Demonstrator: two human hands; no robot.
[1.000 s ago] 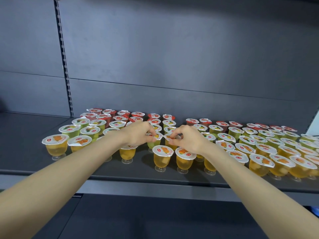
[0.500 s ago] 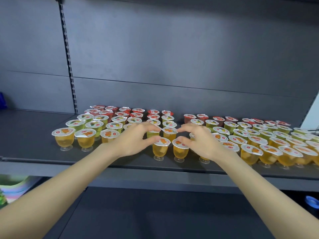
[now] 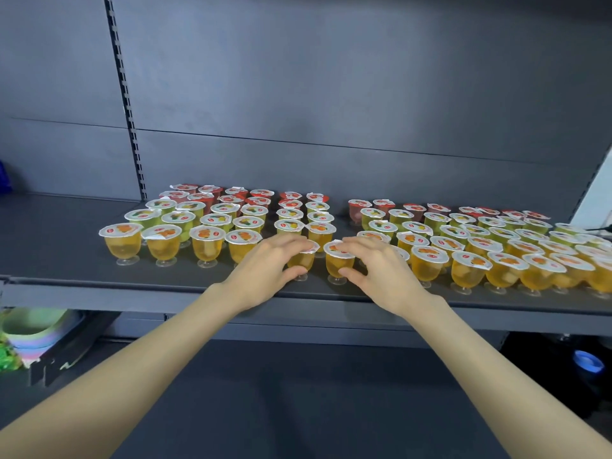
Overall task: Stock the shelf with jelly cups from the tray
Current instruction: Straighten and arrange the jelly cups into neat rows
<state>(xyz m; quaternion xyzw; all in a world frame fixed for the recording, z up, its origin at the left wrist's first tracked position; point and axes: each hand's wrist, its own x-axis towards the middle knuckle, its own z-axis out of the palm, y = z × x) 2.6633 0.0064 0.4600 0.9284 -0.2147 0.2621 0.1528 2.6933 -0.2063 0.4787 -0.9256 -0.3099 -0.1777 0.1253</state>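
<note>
Jelly cups [image 3: 207, 241] of clear footed plastic crowd the dark metal shelf [image 3: 49, 253]. At its front edge, left hand [image 3: 265, 270] grasps one orange cup [image 3: 304, 260], right hand [image 3: 381, 273] the next cup [image 3: 336, 265].

Dark shelf [image 3: 59, 246] carries rows of jelly cups [image 3: 430, 260].

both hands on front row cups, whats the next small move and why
Probably loosen both grips and draw the hands back. The left hand holds the left orange jelly cup and the right hand holds the right orange jelly cup; both stand upright on the shelf, in line with the front row.
</note>
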